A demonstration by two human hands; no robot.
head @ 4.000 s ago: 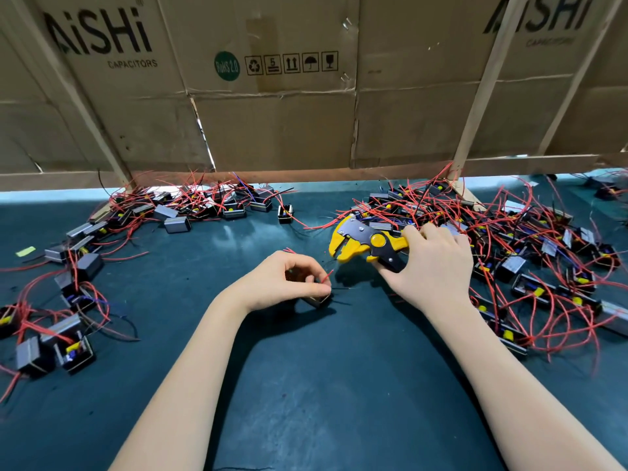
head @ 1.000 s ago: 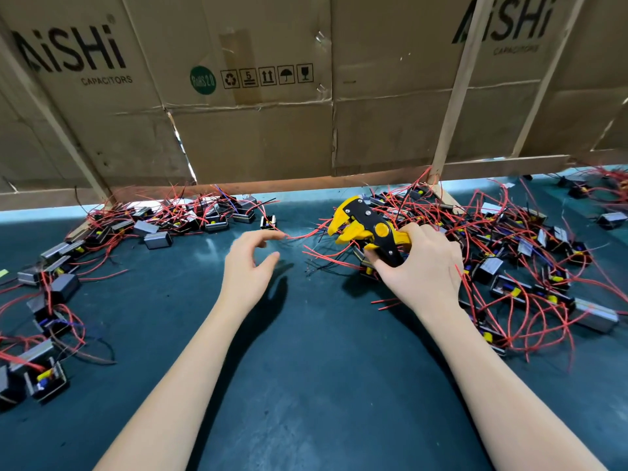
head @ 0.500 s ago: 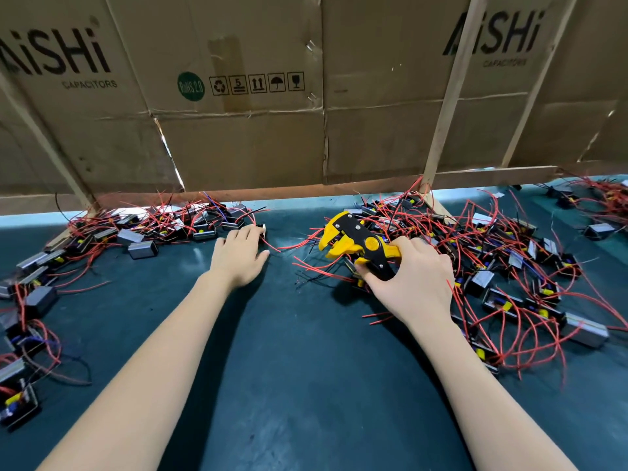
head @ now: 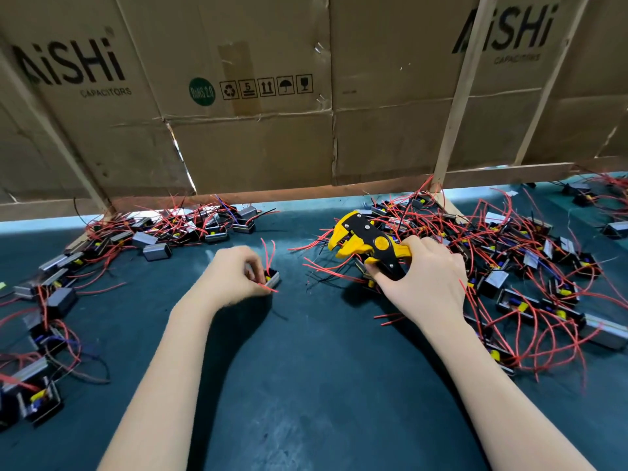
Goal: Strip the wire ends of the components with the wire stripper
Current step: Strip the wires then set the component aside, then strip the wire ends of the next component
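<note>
The left hand (head: pixel 234 275) has its fingers curled around a small black component (head: pixel 273 277). It pinches the little box low over the dark tabletop (head: pixel 306 385), near the middle. Two red wires (head: pixel 268 249) stick up from the box toward 12 o'clock, and one more pokes out sideways past the fingertips. The left arm comes up from 7 o'clock, bare, with the wrist bent a little.

The right hand (head: pixel 424 283) grips the handles of the yellow and black wire stripper (head: pixel 367 241). The fingers wrap around the handles and the thumb sits under them. The tool's nose points toward 10 o'clock, and its mouth looks partly open. It is apart from the box in the left hand. The right arm comes up from 5 o'clock.

A big pile of components (head: pixel 530 277) with tangled red wires lies under and past the right hand, from 1 to 4 o'clock. Another pile (head: pixel 163 232) lies from 8 to 11 o'clock. Cardboard boxes (head: pixel 251 141) with wooden slats (head: pixel 458 96) stand like a wall at 12 o'clock.
</note>
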